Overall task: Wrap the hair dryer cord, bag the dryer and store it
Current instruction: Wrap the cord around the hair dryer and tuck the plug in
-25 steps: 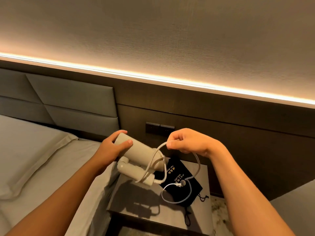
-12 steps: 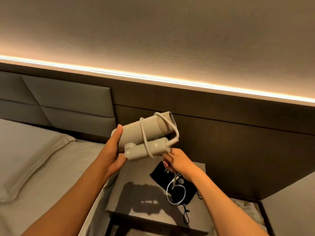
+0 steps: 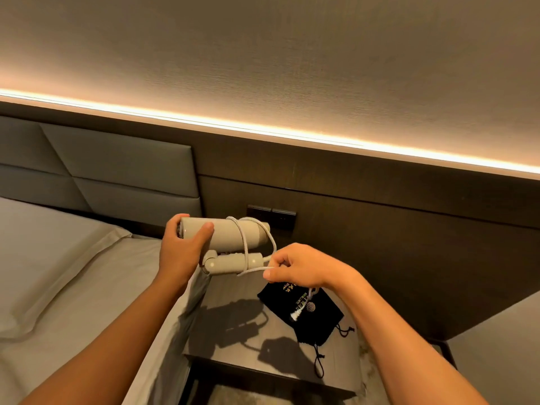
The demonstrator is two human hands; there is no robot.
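Observation:
A beige folded hair dryer (image 3: 228,236) is held level above the nightstand. My left hand (image 3: 182,249) grips its barrel at the left end. The white cord (image 3: 245,244) loops around the barrel and the folded handle. My right hand (image 3: 295,266) pinches the cord just right of the handle, and the plug end (image 3: 295,315) dangles below it. A black drawstring bag (image 3: 309,312) with printed lettering lies flat on the nightstand under my right hand.
The dark nightstand (image 3: 233,340) stands between a bed (image 3: 73,273) with grey sheets on the left and another grey surface (image 3: 496,346) at the right. A switch panel (image 3: 271,216) sits on the dark wall panel behind the dryer.
The dryer has come down and turned level from its raised, tilted pose. My right hand has moved up and right of the handle, drawing the cord around; less cord hangs free.

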